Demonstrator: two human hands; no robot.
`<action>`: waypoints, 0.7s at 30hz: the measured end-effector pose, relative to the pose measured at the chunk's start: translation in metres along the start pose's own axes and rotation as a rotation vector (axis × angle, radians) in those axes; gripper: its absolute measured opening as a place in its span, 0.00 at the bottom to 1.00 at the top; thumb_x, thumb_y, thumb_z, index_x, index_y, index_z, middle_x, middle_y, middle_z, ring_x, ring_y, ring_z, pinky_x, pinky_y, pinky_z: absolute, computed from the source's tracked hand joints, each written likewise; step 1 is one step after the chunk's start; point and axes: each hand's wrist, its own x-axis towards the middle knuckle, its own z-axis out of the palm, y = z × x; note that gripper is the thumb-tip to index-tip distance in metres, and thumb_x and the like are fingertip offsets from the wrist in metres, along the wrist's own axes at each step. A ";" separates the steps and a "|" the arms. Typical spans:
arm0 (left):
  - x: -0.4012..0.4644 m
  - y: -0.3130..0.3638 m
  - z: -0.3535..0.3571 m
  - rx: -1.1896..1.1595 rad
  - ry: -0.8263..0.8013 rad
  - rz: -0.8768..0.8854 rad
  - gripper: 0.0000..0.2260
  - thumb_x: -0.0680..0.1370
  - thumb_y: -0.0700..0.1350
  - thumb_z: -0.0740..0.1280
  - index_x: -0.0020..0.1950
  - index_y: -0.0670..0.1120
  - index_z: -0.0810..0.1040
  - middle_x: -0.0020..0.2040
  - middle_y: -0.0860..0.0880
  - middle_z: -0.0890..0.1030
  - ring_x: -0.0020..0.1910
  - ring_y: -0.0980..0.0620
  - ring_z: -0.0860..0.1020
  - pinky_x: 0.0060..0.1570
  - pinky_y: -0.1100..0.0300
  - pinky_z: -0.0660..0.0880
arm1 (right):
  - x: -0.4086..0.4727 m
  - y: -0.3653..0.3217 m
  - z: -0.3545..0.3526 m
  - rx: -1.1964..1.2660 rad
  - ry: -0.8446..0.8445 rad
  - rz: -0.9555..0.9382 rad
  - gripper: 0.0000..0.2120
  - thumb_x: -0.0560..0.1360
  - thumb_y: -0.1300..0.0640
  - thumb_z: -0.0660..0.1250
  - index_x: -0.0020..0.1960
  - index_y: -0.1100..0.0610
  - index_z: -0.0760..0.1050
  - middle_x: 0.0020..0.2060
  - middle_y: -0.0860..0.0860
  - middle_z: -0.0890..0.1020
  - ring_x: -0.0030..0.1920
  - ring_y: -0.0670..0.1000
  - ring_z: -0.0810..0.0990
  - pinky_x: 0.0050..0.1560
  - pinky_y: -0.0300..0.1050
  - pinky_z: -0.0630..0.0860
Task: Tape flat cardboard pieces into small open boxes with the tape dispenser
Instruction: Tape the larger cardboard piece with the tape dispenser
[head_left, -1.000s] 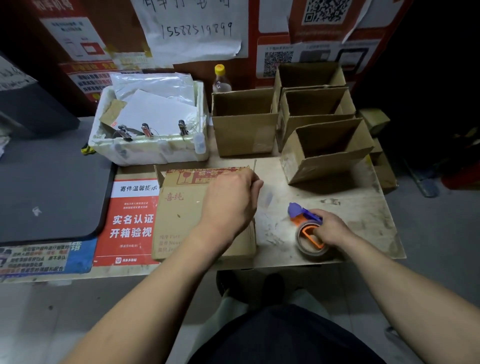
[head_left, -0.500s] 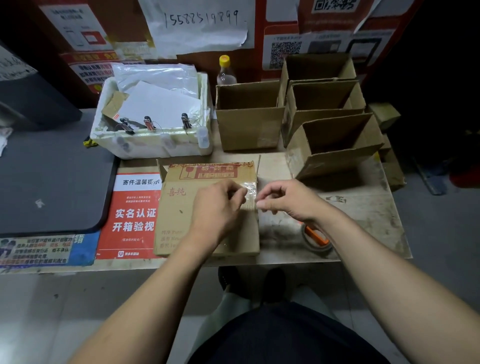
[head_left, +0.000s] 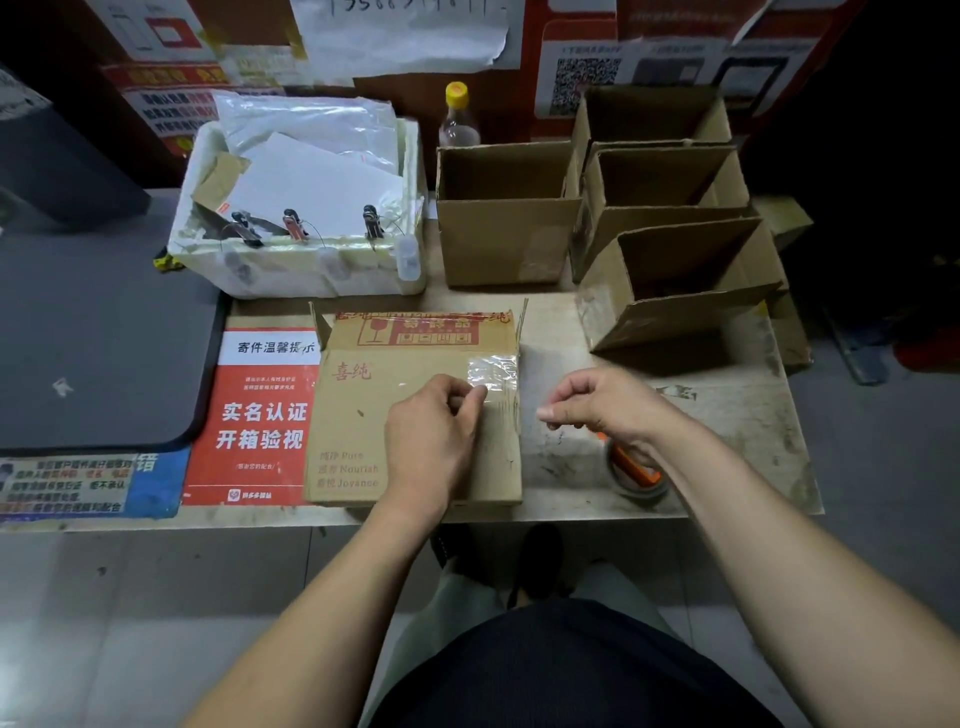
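Note:
A flat cardboard piece (head_left: 363, 415) with red print lies on the table in front of me. A strip of clear tape (head_left: 493, 366) shines across its right edge. My left hand (head_left: 431, 436) rests on the cardboard with curled fingers, thumb and forefinger pinching the strip's lower left edge. My right hand (head_left: 597, 408) hovers just right of the cardboard, fingers curled, with nothing visible in them. The orange tape dispenser (head_left: 636, 475) lies on the table under my right wrist, partly hidden.
Several open cardboard boxes (head_left: 506, 239) stand at the back right of the worn table (head_left: 727, 415). A white foam box (head_left: 291, 265) of papers and clips sits back left, a bottle (head_left: 458, 119) behind. A dark mat (head_left: 104, 338) and red notice (head_left: 260, 415) lie left.
My right hand left the tape dispenser, met my left hand at the cardboard's right edge, then drew back to the right. My left hand stays at the tape strip.

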 end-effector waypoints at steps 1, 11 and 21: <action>0.001 -0.001 0.004 0.028 0.004 0.014 0.11 0.80 0.56 0.70 0.51 0.49 0.84 0.43 0.51 0.86 0.45 0.47 0.83 0.47 0.54 0.75 | 0.001 0.005 0.003 0.054 0.043 0.040 0.11 0.69 0.57 0.81 0.45 0.61 0.84 0.39 0.54 0.87 0.35 0.45 0.78 0.38 0.38 0.74; 0.000 -0.005 0.022 0.308 0.077 0.201 0.13 0.79 0.54 0.71 0.45 0.44 0.79 0.37 0.44 0.81 0.41 0.41 0.77 0.33 0.52 0.70 | 0.008 0.034 0.030 0.389 0.268 0.108 0.09 0.72 0.54 0.79 0.44 0.58 0.82 0.35 0.51 0.84 0.36 0.47 0.71 0.38 0.41 0.68; 0.009 -0.026 0.032 0.560 0.128 0.360 0.17 0.81 0.55 0.66 0.40 0.44 0.75 0.35 0.43 0.77 0.38 0.42 0.72 0.39 0.47 0.69 | 0.022 0.048 0.052 0.538 0.279 0.191 0.06 0.75 0.57 0.76 0.46 0.58 0.80 0.34 0.50 0.80 0.36 0.47 0.71 0.36 0.41 0.65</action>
